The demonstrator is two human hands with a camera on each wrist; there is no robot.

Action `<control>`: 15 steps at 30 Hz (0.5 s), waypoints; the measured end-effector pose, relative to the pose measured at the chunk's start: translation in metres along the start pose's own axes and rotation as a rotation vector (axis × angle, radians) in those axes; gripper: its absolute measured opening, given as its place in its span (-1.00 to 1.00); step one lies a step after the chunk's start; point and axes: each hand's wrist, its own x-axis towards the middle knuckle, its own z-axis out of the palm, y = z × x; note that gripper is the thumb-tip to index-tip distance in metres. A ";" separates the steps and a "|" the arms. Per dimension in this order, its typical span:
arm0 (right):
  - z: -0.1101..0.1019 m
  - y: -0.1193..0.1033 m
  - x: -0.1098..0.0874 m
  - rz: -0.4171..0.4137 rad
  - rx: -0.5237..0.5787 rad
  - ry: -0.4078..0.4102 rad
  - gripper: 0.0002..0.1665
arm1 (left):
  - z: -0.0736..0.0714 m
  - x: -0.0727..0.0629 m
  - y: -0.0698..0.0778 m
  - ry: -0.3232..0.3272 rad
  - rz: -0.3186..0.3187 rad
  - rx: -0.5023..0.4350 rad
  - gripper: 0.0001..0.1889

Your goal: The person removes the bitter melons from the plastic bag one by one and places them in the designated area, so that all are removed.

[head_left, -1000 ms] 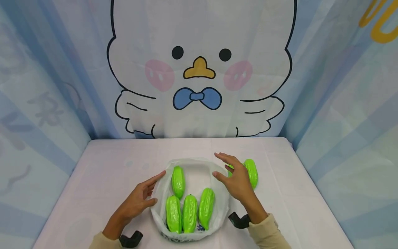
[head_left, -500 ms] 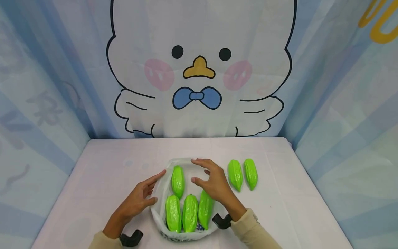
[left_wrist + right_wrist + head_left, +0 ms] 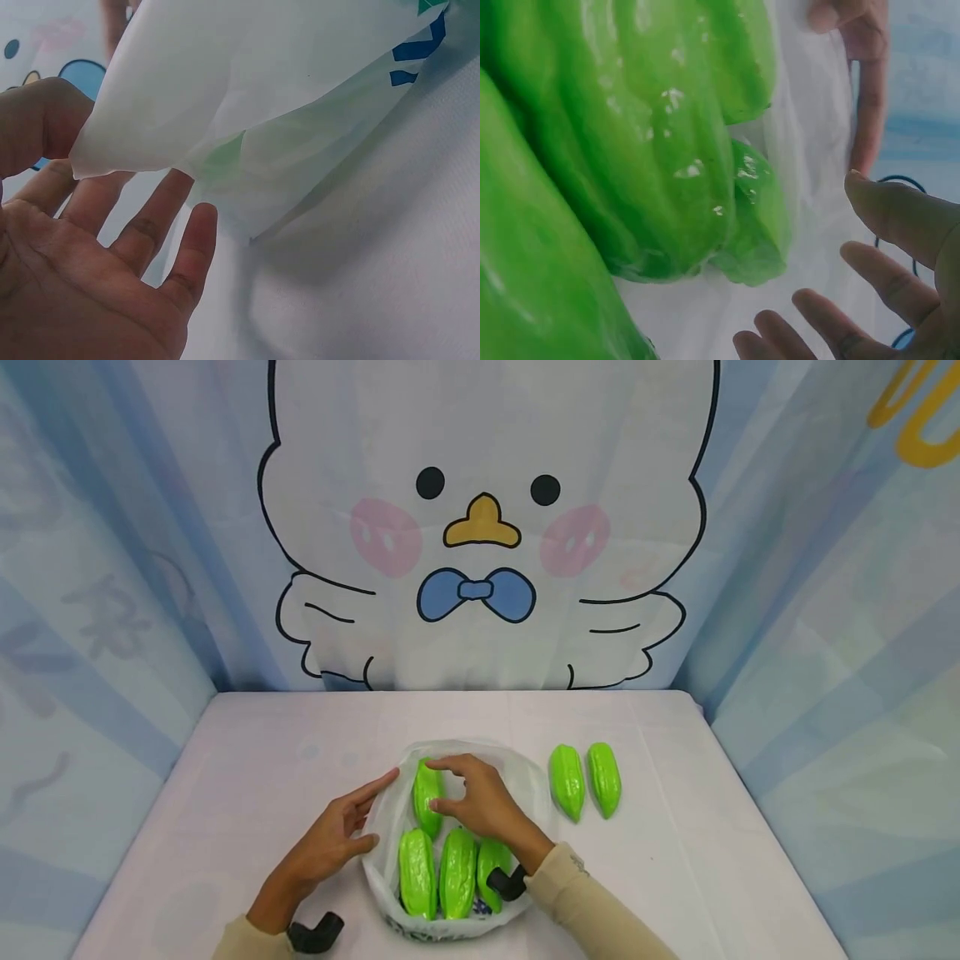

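A white plastic bag (image 3: 534, 777), its mouth spread wide and rim rolled back, sits at the table's front middle. Inside lie several glossy green ridged fruits or vegetables (image 3: 457, 872); their exact kind is unclear. My left hand (image 3: 330, 843) rests against the bag's left side, fingers extended along the plastic (image 3: 225, 67). Over the bag's far half, my right hand (image 3: 483, 802) is spread, its thumb and forefinger beside the far-left green piece (image 3: 426, 797). In the right wrist view, the right hand (image 3: 900, 285) shows nothing in its grasp, and green pieces (image 3: 652, 135) fill the left.
Two more green pieces, one nearer (image 3: 567, 781) and one farther right (image 3: 604, 779), lie side by side on the white-covered table (image 3: 712, 860). A curtain with a cartoon bird (image 3: 480, 652) hangs directly behind the table's far edge.
My right hand has moved left from beside the two loose green pieces, across the bag to the far-left piece inside. My left hand has stayed at the bag's side.
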 end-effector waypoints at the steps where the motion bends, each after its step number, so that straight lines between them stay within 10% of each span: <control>1: 0.002 0.000 0.002 0.005 -0.007 -0.009 -0.34 | 0.000 0.000 0.000 0.000 0.001 -0.004 -0.07; 15: 0.012 0.002 0.018 0.069 -0.080 -0.058 -0.30 | -0.002 -0.001 -0.002 0.001 0.005 -0.035 -0.04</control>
